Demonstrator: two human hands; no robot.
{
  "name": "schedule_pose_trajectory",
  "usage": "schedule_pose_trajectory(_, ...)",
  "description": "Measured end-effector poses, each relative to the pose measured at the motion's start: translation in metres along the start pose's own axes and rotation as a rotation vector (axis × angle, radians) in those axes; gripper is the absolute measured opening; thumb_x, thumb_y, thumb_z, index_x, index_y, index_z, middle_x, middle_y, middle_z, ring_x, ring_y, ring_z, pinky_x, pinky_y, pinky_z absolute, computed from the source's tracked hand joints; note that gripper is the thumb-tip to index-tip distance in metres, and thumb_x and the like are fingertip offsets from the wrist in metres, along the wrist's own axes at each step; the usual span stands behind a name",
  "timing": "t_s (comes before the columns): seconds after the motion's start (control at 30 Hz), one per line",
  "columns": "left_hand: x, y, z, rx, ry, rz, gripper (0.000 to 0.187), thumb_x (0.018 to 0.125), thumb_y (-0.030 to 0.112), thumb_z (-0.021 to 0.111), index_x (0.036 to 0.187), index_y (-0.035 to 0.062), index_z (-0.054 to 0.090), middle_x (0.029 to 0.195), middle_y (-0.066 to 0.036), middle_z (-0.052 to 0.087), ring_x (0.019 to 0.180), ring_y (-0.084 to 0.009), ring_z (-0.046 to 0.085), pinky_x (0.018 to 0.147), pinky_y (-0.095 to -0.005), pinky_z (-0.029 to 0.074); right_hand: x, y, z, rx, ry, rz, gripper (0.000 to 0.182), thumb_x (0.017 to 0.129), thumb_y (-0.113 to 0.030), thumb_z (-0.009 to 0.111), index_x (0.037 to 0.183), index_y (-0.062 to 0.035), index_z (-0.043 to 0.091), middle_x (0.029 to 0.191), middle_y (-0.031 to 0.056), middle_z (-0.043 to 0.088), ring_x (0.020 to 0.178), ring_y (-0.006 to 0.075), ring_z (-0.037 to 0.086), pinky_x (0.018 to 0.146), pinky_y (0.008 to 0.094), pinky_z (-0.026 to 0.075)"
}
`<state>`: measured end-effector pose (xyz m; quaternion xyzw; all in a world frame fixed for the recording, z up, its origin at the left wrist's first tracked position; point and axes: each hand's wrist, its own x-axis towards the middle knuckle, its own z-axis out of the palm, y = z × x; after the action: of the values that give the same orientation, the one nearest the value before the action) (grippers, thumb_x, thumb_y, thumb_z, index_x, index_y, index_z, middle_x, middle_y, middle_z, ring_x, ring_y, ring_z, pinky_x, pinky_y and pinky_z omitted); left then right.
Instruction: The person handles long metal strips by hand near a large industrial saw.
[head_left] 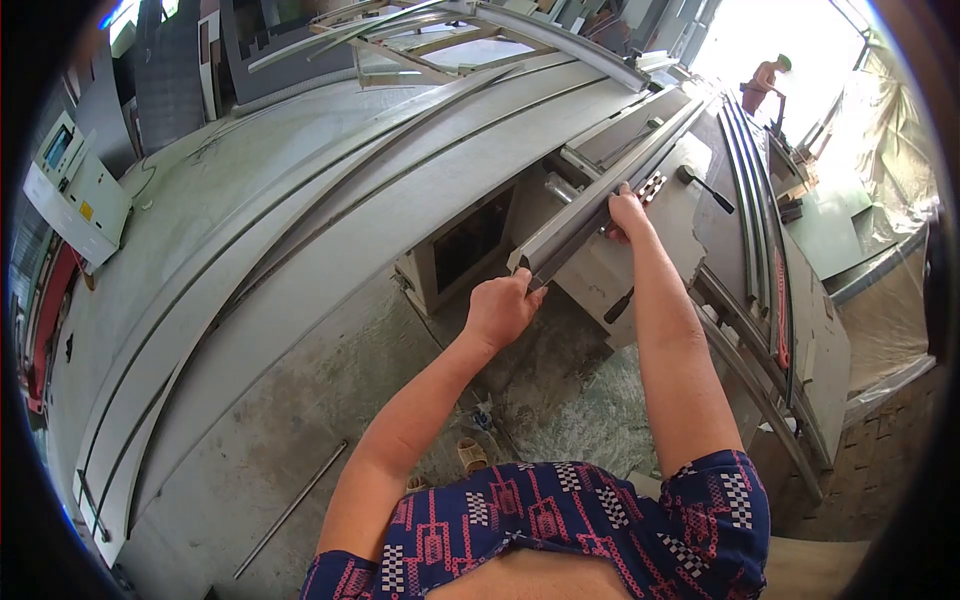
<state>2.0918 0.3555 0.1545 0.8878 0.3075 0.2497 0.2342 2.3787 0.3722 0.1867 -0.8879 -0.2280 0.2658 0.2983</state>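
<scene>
Both my hands are on a long grey rail (pixel 585 208) that runs away from me along the machine bed. My left hand (pixel 505 310) is closed around its near end, thumb on top. Farther along, my right hand (pixel 627 213) grips the rail's right side, its fingers partly hidden beneath. Just right of that hand lies a metal plate with a black lever handle (pixel 708 190). A second black handle (pixel 619 306) hangs below it. Left of the rail, a dark opening (pixel 470 240) shows in the machine's side.
A wide grey table with long strips (pixel 400 165) curves across my left. Dark bars (pixel 750 200) lie on the right-hand bench. A control cabinet (pixel 80 195) stands far left. On the floor is a metal rod (pixel 291 509). Another person (pixel 763 85) stands in the bright background.
</scene>
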Motion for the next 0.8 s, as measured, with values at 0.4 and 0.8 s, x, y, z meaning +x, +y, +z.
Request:
schedule_pose_trajectory(0.4,0.01,0.005,0.013,0.053,0.072,0.037,0.03,0.084,0.031,0.06,0.074,0.0038,0.051,0.059,-0.017,0.058,0.06,-0.0361,0.06,0.053,-0.0451,0.046,0.023,0.014,0.01,-0.01,0.038,-0.077,0.061,0.094,-0.03,0.035,0.147,-0.0213,0.006,0.079,0.022,0.065,0.055,0.0307,0.065,0.046,0.0448,0.054)
schedule_pose_trajectory(0.8,0.012,0.007,0.007,0.106,0.002,0.028,0.032,0.084,0.034,0.06,0.075,0.0041,0.053,0.06,-0.018,0.058,0.062,-0.0356,0.062,0.055,-0.0448,0.047,0.055,0.033,0.024,-0.089,0.133,-0.14,0.06,0.094,-0.029,0.035,0.146,-0.0174,0.009,0.086,0.024,0.065,0.054,0.0324,0.065,0.043,0.0436,0.053)
